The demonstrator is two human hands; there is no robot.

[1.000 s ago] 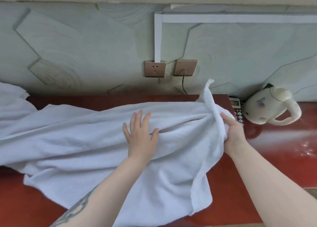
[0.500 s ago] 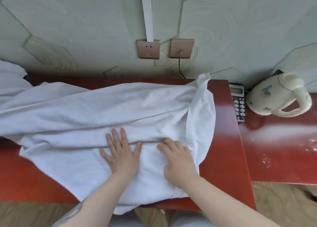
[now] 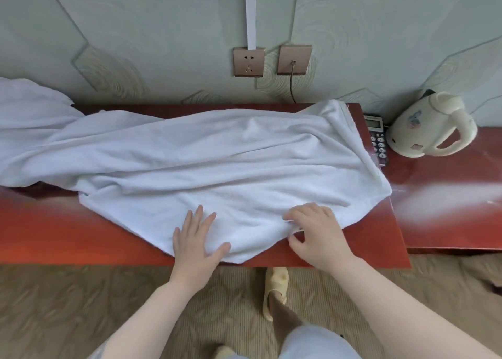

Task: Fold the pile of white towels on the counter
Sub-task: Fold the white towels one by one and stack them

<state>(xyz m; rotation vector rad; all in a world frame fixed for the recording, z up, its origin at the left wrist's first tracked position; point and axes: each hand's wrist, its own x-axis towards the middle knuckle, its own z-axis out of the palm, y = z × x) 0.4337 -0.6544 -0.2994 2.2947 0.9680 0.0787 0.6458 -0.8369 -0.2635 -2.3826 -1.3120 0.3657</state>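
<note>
- A white towel point(image 3: 217, 163) lies spread and rumpled across the red counter point(image 3: 54, 236), one corner reaching toward the wall at the right, its near edge coming down to the counter's front lip.
- At the far left, more white towels point(image 3: 27, 100) are bunched against the wall, touching the spread one.
- The left hand point(image 3: 197, 243) rests flat on the near edge of the towel, fingers straight and fanned wide, thumb out to the right.
- The right hand point(image 3: 317, 233) is just beside it, fingers curled, pinching a fold of the towel's near edge between thumb and fingertips.
- A cream kettle point(image 3: 432, 125) stands on the counter to the right, well apart from the hands, with a phone keypad point(image 3: 379, 141) between it and the towel's right edge.
- Two wall sockets point(image 3: 248, 62) sit above the counter; a cord drops from the right-hand one.
</note>
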